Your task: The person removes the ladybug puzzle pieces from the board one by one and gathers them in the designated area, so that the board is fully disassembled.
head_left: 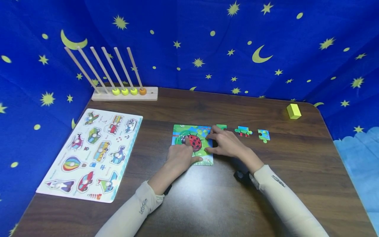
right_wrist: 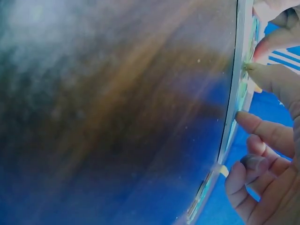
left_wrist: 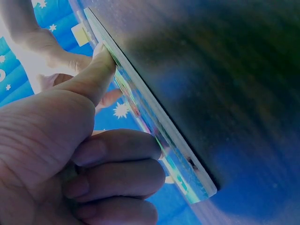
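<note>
A ladybug jigsaw puzzle (head_left: 195, 143) lies flat in its thin board on the table. My left hand (head_left: 180, 156) rests on its lower left, pressing with the thumb and the outstretched index finger. In the left wrist view the thumb (left_wrist: 101, 58) touches the board's face, while the other fingers are bent. Over the puzzle's right side, my right hand (head_left: 226, 141) has thumb and index finger set apart on a green puzzle piece (right_wrist: 243, 89), pinching it within the board. Its remaining fingers are curled clear of the surface. The hands partly cover the picture.
Loose jigsaw pieces lie right of the board: a green one (head_left: 221, 126), a red-and-green one (head_left: 243, 131) and a blue-and-green one (head_left: 263, 135). A yellow block (head_left: 293, 111) stands at the back right. A vehicle peg puzzle (head_left: 88, 158) and a wooden bead rack (head_left: 152, 93) occupy the left.
</note>
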`<state>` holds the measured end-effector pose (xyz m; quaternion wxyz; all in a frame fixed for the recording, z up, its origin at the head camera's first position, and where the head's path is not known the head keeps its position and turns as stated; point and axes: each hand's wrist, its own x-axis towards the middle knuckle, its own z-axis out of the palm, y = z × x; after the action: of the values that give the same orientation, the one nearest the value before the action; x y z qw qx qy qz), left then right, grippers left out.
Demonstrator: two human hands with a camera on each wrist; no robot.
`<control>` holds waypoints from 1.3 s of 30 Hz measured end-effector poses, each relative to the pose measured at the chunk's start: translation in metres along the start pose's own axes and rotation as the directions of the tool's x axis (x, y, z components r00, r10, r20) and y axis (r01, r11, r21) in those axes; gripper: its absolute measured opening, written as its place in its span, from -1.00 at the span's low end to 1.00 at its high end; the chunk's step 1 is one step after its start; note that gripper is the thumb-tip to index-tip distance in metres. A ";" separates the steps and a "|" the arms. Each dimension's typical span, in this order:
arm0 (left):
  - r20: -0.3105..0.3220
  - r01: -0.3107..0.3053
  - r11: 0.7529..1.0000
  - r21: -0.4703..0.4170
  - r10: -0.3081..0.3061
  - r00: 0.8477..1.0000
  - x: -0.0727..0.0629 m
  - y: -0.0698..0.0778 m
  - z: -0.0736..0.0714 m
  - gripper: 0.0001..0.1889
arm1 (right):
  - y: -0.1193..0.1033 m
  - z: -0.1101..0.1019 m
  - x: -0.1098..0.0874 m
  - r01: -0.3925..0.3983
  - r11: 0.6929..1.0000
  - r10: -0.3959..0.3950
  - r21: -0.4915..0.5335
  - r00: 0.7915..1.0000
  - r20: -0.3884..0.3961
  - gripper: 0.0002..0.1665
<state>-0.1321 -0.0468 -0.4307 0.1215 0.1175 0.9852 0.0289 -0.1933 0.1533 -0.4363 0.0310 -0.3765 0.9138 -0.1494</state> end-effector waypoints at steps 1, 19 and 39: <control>0.000 -0.001 1.000 -0.001 0.001 1.000 0.000 0.000 0.000 0.07 | -0.001 0.000 0.000 -0.001 1.000 0.001 -0.009 1.000 -0.001 -0.46; -0.021 -0.004 1.000 -0.002 0.004 1.000 -0.002 0.000 0.001 0.07 | -0.015 0.005 0.007 -0.009 1.000 0.008 -0.029 0.999 -0.033 -0.40; -0.021 -0.011 1.000 0.020 0.011 1.000 -0.003 -0.001 0.001 0.09 | -0.030 0.012 0.007 -0.107 0.993 0.101 -0.052 0.990 -0.095 -0.41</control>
<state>-0.1295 -0.0484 -0.4314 0.1098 0.1237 0.9860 0.0211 -0.1766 0.1253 -0.4382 -0.0144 -0.3217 0.9365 -0.1389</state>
